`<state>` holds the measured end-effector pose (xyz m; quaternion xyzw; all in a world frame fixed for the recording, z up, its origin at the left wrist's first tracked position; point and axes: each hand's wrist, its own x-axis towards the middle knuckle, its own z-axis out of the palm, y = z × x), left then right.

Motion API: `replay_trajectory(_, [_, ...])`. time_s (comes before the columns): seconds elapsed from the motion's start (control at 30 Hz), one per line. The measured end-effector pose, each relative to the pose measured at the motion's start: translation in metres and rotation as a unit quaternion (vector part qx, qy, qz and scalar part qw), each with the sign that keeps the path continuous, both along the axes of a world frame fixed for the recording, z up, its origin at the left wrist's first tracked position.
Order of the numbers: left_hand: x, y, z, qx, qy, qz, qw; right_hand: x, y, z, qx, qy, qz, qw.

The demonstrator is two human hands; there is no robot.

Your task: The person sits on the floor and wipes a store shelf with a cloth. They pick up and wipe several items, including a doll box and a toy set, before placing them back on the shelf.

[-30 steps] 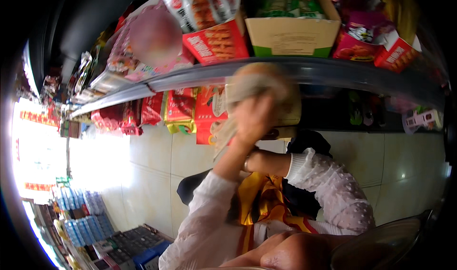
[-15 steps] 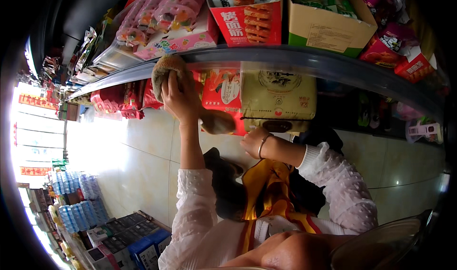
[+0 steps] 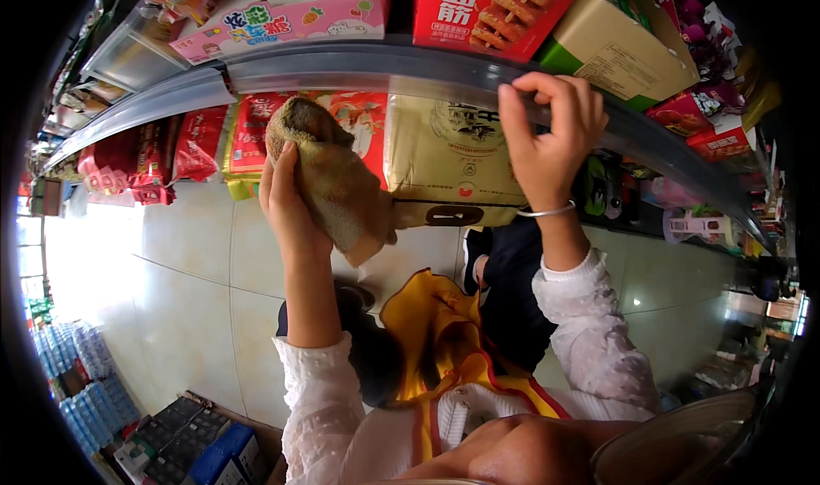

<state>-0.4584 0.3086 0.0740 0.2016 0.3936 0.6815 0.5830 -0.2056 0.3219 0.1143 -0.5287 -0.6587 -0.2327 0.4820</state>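
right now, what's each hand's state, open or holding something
Left hand: closed on a crumpled brown fabric cloth.
Right hand: fingers curled at the long grey plastic shelf edge; whether it grips cannot be told.

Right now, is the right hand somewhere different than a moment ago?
Yes. The right hand was just below the tan package; now it is farther up and to the right, by the grey shelf edge.
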Motion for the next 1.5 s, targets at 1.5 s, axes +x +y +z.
replay_trajectory(1.5, [-0.013, 0.005, 0.001, 0.085, -0.160, -0.111, 0.977, -0.049, -0.027, 0.113, -0.021, -0.197, 0.166, 0.966])
